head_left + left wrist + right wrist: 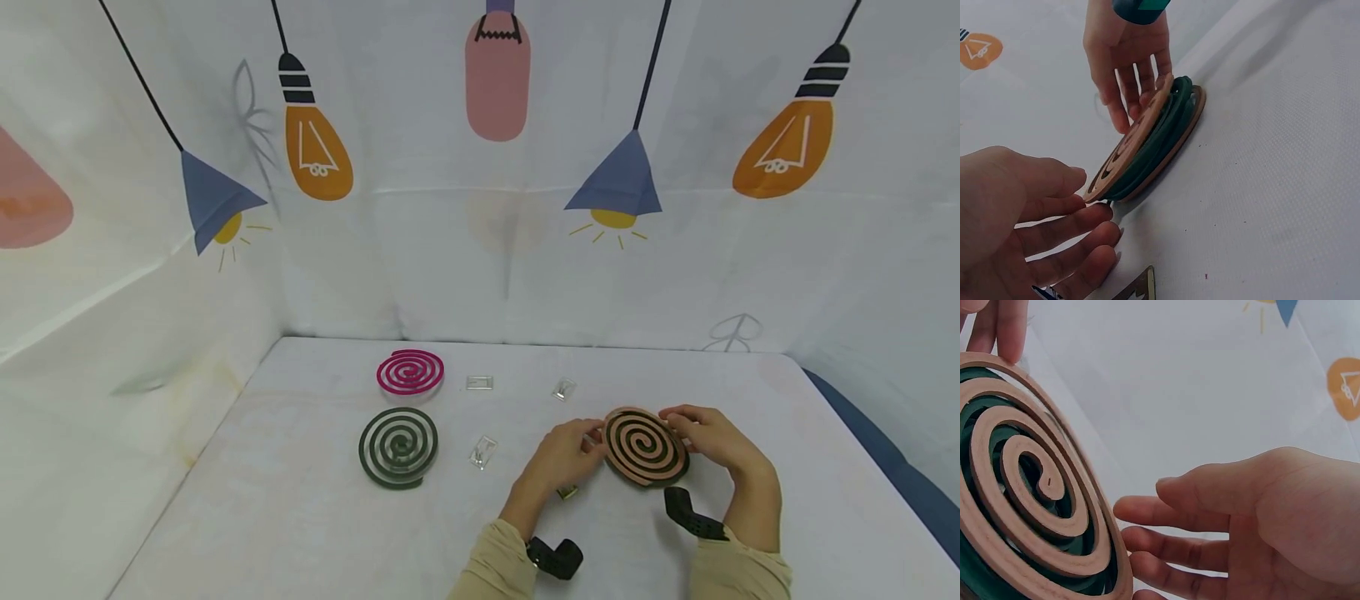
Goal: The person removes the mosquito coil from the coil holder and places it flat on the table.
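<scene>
A stack of mosquito coils (646,446), tan on top with dark green and brown layers below, lies on the white table between the two hands. My left hand (564,457) is at the stack's left edge, fingertips right at the rim and its fingers loosely bent. On the opposite side, my right hand (708,435) has its fingers extended, with fingertips at the edge of the top tan coil (1100,550). The left wrist view shows the stack (1147,147) side-on, its layers slightly offset. A small metal stand (567,492) lies just below the left hand.
To the left lie a pink coil (410,372) and a dark green coil (398,448). Small metal stands are spread nearby: one (479,382) at the back, one (563,389) to its right, another (483,452) beside the green coil. A patterned white curtain (450,258) rises behind the table.
</scene>
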Action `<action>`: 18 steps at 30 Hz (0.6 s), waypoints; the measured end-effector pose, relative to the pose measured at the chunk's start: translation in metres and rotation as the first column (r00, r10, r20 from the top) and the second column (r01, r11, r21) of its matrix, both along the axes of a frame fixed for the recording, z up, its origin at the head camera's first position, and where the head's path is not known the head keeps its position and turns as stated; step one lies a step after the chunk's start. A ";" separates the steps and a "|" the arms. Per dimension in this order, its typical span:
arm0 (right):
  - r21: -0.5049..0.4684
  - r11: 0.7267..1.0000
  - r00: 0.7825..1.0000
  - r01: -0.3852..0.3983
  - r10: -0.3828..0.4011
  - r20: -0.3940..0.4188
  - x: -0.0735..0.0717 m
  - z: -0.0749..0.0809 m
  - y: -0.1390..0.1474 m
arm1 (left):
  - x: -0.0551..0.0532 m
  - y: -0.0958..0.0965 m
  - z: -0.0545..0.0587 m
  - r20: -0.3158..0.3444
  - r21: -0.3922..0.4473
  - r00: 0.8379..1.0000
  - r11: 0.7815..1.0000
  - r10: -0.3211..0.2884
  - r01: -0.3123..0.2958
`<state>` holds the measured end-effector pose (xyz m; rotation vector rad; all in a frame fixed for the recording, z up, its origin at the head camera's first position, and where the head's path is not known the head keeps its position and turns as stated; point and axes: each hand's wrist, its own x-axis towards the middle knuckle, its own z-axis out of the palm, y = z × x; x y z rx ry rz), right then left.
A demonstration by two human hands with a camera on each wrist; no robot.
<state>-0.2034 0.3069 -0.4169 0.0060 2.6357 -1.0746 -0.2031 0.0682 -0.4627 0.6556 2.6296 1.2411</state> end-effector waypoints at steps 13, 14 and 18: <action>-0.021 1.000 0.998 -0.003 0.001 -0.064 0.001 0.001 -0.003 | 0.000 -0.003 0.001 -0.010 0.022 1.000 1.000 -0.014 0.014; -0.021 1.000 0.997 0.001 -0.002 -0.081 0.001 0.001 -0.004 | -0.001 -0.004 0.001 -0.007 0.026 1.000 1.000 -0.010 0.011; -0.025 1.000 0.989 0.004 -0.007 -0.147 -0.003 0.004 -0.012 | -0.006 -0.013 0.001 0.002 0.042 1.000 0.999 0.018 -0.018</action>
